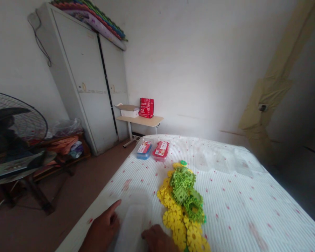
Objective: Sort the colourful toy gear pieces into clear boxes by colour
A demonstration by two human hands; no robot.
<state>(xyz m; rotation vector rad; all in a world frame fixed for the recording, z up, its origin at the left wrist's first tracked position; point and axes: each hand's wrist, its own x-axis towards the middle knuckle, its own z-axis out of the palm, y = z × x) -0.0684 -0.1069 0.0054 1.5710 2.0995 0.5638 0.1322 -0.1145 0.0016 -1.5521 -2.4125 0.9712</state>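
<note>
A clear plastic box [132, 218] sits in front of me at the near edge of the table, blurred and see-through. My left hand [103, 227] is at its left side, index finger stretched along the edge and the other fingers closed against it. At the right side, the curled fingers of my right hand [159, 238] grip the box's rim. Just right of the box lies a heap of yellow flower-shaped plastic pieces [173, 213], with green square interlocking pieces [183, 185] piled on top.
Farther along the table [225, 224] stand a clear box of blue pieces [144, 149] and one of red pieces [161, 149]. Several clear plastic containers [220, 160] lie at the far right. A fan [15, 122], a cabinet [86, 80] and a side table [144, 120] with a red bag [146, 107] are beyond.
</note>
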